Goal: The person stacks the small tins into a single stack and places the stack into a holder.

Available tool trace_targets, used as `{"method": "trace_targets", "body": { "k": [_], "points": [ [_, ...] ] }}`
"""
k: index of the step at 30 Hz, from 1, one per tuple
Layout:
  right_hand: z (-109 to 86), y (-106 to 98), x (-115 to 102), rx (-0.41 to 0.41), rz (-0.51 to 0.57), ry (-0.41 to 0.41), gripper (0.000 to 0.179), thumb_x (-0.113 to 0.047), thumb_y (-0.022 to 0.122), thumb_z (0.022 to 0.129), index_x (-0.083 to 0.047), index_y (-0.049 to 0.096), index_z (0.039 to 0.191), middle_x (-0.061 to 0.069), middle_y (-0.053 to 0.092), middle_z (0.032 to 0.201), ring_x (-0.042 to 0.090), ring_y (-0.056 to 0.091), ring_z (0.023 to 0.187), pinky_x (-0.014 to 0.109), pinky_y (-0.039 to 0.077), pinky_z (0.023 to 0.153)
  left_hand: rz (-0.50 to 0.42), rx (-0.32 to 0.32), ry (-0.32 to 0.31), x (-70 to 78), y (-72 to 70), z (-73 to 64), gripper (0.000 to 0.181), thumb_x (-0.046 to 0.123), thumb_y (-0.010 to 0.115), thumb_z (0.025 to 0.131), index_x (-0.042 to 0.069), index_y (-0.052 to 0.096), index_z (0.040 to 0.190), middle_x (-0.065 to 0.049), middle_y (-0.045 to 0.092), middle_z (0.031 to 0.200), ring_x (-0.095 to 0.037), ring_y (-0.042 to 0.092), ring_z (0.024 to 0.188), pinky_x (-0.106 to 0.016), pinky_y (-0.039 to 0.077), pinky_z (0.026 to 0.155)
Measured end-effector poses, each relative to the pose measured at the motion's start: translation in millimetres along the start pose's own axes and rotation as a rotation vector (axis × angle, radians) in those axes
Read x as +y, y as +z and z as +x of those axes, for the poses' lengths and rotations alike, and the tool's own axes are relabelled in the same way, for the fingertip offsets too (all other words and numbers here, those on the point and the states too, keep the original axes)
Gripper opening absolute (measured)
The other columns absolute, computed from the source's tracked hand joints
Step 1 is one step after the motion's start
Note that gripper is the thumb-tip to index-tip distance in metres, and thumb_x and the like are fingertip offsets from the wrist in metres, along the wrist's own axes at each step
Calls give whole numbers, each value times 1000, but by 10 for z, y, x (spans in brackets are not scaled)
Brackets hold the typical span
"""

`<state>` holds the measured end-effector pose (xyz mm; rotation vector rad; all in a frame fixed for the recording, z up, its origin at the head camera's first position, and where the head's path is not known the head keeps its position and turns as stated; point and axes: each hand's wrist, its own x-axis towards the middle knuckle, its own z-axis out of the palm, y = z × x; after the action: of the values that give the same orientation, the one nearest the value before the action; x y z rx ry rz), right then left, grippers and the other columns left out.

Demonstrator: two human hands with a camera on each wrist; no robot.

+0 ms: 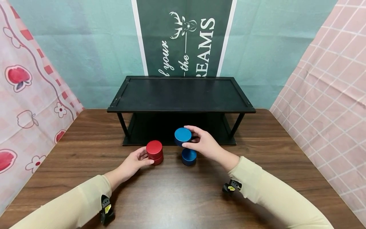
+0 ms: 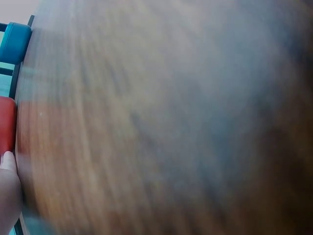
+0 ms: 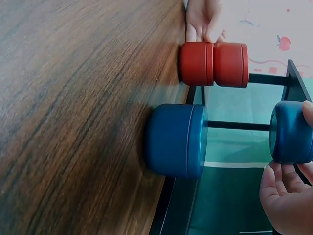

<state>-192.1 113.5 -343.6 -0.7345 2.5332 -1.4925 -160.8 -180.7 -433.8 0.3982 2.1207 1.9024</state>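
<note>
A red round tin with its lid on stands on the wooden table. My left hand cups its left side, thumb in front and fingers behind. In the right wrist view the left hand touches the red tin from one side. A blue tin base stands just right of the red one. My right hand pinches the blue lid, lifted clear above the base. The right wrist view shows a gap between the blue lid and the blue base.
A black two-tier shelf stands right behind the tins. Patterned cloth hangs at the left and right table edges. The left wrist view is blurred, with only the red tin at its edge.
</note>
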Motion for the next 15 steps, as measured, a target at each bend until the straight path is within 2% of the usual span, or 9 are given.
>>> {"method": "trace_targets", "body": {
  "k": [7,9,11,15],
  "points": [
    [33,56,-1,-1,-17,-21,60,-17,73,82,-3,47,134,12,56,123,25,55,103,38,49,89,-16,5,19,-20,14,22,59,4,66,85,-9,37,135,-25,46,132,-24,46,121,-21,41,96],
    [13,67,-106,-6,-18,-15,59,-14,72,82,-1,46,134,15,56,122,27,55,104,40,48,90,-14,6,24,-28,16,24,59,3,66,85,-10,37,134,-26,46,132,-22,47,120,-21,41,96],
    [19,84,-123,-7,-14,-18,59,-14,72,83,-1,46,134,15,56,122,27,55,103,40,48,90,-12,7,21,-26,14,19,59,4,67,85,-9,37,134,-25,46,132,-20,48,119,-21,41,95],
    [50,118,-98,-8,-10,-18,60,-14,72,82,-2,46,134,14,56,123,26,55,103,39,49,89,-14,5,17,-19,8,10,60,5,67,84,-8,38,135,-25,46,132,-18,49,118,-20,42,94]
  ]
}}
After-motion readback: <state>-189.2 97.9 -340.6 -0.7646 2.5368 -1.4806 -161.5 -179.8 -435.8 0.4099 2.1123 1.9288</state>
